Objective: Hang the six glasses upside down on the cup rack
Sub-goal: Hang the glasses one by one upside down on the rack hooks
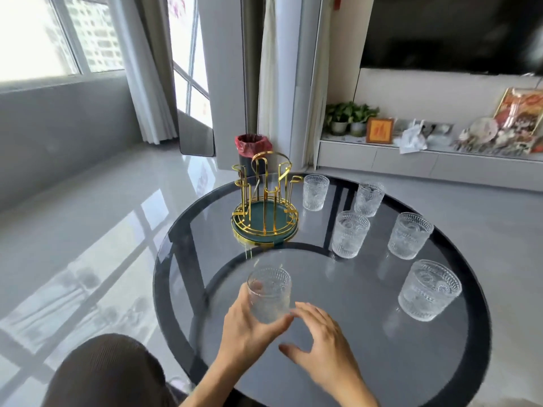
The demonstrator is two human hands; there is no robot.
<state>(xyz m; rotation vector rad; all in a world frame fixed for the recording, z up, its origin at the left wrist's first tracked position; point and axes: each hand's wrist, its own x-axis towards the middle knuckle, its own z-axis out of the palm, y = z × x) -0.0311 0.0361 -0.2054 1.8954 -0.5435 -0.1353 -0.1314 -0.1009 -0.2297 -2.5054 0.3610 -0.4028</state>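
A gold wire cup rack (265,198) on a green round base stands at the far left of the round glass table (396,362); no glass hangs on it. My left hand (249,327) grips a clear patterned glass (269,293), upright, just above the table's near side. My right hand (320,351) hovers beside it with fingers spread, its fingertips close to the glass's base. Several more patterned glasses stand upright to the right: one (315,192) next to the rack, one (368,198) behind, one (349,234) in the middle, one (409,235) further right, one (429,290) nearest right.
A bin with a red liner (252,148) stands on the floor behind the rack. A low cabinet (411,160) with plants and ornaments runs along the right wall. My knee in brown fabric (108,374) is at the table's near left edge.
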